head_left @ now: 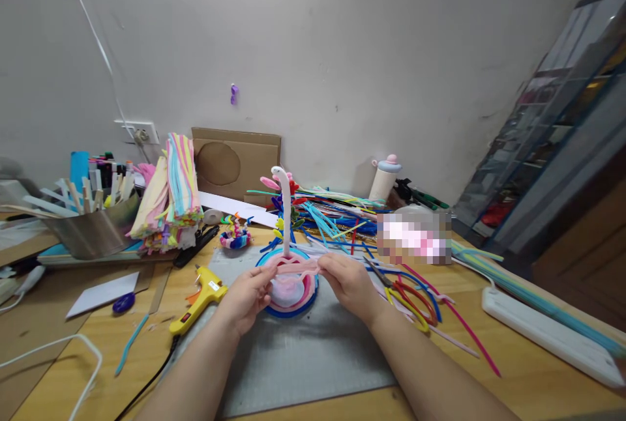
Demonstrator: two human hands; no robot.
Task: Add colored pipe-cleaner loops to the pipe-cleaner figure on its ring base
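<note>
The left hand (pixel 252 294) and the right hand (pixel 351 285) are clamped by their fingertips on a pink strip (pixel 296 268), one at each end, so that it stretches between them. Between and just beyond the hands, under the strip, is a round piece (pixel 286 292) with a blue rim and pink and white rings; whether the strip touches it, I cannot tell. A white stem (pixel 286 219) with a curved top stands upright at the far side of the round piece, beyond both hands. A grey mat (pixel 308 362) lies under the hands.

Left of the left hand, a yellow glue gun (pixel 201 298) rests partly on the mat, and farther left lies a small blue oval object (pixel 123 304) on the wooden desk (pixel 460 369). Just right of the right hand are scissors (pixel 415 304) with red and yellow handles, among loose fuzzy sticks. Well right of that hand lies a white power strip (pixel 548 336). Beyond the right hand, near the wall, stands a pale bottle (pixel 384 181).
</note>
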